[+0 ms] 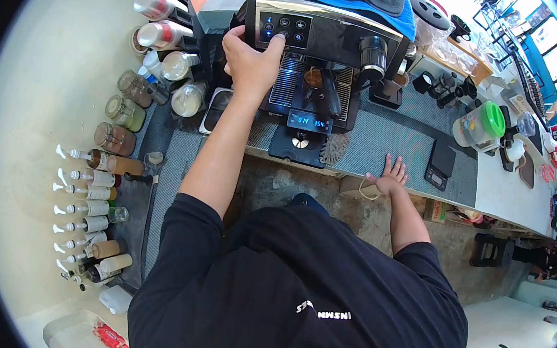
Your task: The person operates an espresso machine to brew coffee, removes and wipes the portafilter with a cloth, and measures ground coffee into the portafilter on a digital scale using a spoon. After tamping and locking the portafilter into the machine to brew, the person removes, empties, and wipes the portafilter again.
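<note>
My left hand is at the button panel of the espresso machine, its index finger touching a lower button and the other fingers bent at the machine's left edge. Below the group head a cup with brown liquid sits beside the black portafilter handle. In front stands a scale with a lit blue display. My right hand rests on the counter's front edge with its fingers spread, holding nothing. Between the hands lie a round metal tamper and a grey brush.
A black scale lies right of my right hand. Farther right is a tub with a green lid. Jars and pump bottles line the left wall. A black stool stands at the right.
</note>
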Tool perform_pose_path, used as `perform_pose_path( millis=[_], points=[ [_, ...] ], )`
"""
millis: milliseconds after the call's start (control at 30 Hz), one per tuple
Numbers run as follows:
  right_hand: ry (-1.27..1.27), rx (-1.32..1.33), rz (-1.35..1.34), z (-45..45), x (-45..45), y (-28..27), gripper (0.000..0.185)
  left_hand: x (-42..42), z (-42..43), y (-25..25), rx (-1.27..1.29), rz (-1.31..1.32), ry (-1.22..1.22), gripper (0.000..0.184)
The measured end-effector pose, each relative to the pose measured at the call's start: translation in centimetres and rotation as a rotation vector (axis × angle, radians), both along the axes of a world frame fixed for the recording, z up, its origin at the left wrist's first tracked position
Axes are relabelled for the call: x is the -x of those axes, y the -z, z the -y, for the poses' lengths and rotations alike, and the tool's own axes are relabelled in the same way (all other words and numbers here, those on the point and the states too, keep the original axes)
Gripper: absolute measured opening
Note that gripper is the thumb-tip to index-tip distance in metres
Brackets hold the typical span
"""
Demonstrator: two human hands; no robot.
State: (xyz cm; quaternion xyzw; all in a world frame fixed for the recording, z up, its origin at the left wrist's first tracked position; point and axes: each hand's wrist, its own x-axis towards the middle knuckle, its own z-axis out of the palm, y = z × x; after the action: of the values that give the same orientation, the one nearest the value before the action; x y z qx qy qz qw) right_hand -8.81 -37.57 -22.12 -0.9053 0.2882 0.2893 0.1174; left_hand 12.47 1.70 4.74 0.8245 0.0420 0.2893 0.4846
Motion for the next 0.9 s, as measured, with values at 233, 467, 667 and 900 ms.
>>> perform_pose_path(
  millis=[233,467,667,900],
  points=[
    [-0.015,0.027,-0.003,0.1,0.03,0.32,0.139,-0.02,0.13,0.08,0.013,0.018,0.0,0.089],
    [-0.01,0.022,0.007,0.14,0.03,0.46,0.14,-0.01,0.0,0.15,0.051,0.003,0.049,0.09],
    [-0.007,0.025,0.014,0.28,0.09,0.8,0.139,0.02,-0.09,0.06,0.05,0.005,0.055,0.089],
    [-0.013,0.008,0.007,0.44,0.07,0.62,0.139,0.04,-0.01,0.01,0.059,0.004,0.052,0.089]
  ],
)
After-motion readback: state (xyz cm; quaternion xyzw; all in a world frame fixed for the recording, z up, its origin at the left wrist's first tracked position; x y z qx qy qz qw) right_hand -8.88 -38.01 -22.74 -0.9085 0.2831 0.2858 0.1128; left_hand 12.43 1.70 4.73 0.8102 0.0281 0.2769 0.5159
